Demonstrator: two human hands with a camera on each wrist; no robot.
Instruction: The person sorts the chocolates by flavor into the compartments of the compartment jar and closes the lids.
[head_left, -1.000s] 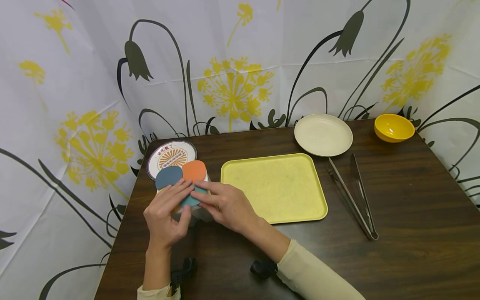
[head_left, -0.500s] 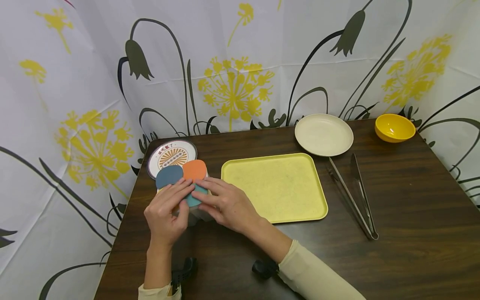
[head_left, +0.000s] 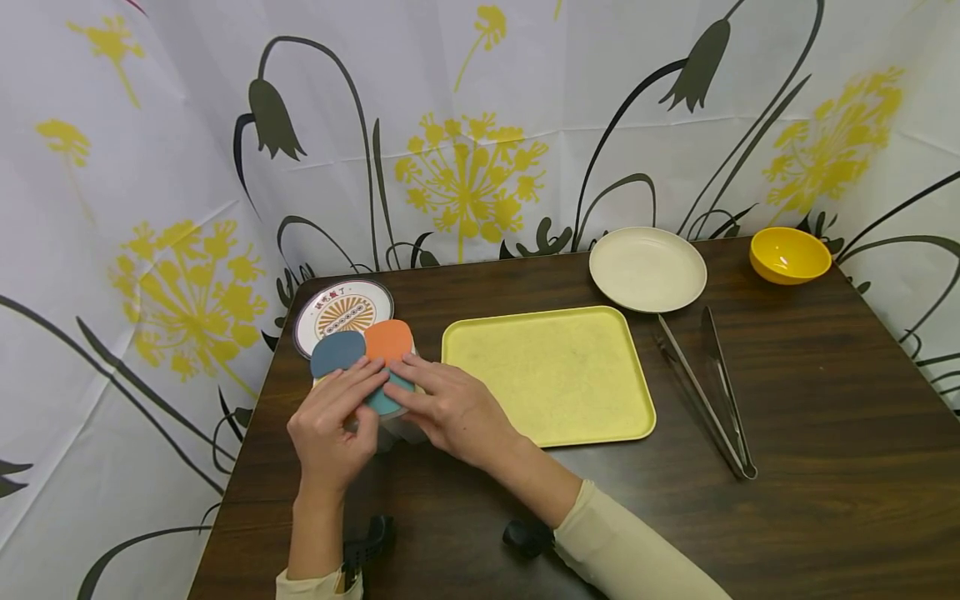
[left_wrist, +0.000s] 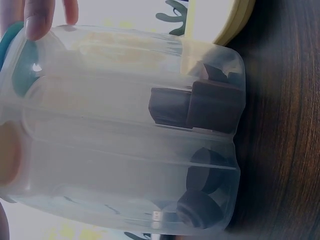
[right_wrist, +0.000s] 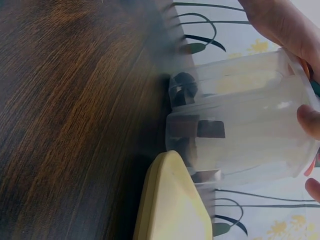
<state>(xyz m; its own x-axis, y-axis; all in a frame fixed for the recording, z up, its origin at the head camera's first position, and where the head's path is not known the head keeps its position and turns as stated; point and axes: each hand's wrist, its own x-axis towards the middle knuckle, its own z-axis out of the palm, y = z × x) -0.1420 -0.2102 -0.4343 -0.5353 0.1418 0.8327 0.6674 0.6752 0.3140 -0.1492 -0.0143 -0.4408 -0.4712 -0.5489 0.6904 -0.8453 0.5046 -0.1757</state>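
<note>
A clear plastic container [left_wrist: 100, 150] with separate compartments stands on the table, dark brown chunks [left_wrist: 217, 105] at its bottom. Its lids are a blue lid [head_left: 338, 353], an orange lid [head_left: 389, 340] and a teal lid [head_left: 384, 402]; another, yellowish one is mostly covered by a hand. My left hand [head_left: 330, 429] lies over the lids with fingers extended, its thumb by the front rim. From the right, my right hand [head_left: 457, 412] reaches over the teal lid, fingertips touching it close to the left fingers. In the right wrist view, a fingertip [right_wrist: 310, 120] meets the container's upper rim.
Right of the container lies a yellow tray [head_left: 555, 375]. Metal tongs [head_left: 712, 400] lie farther right, below a cream plate [head_left: 647, 269]. A yellow bowl [head_left: 789, 256] sits at the back right corner. Behind the container is a patterned plate [head_left: 345, 315].
My right fingers have shifted slightly over the teal lid. The left hand stays nearly still, and the container keeps its place.
</note>
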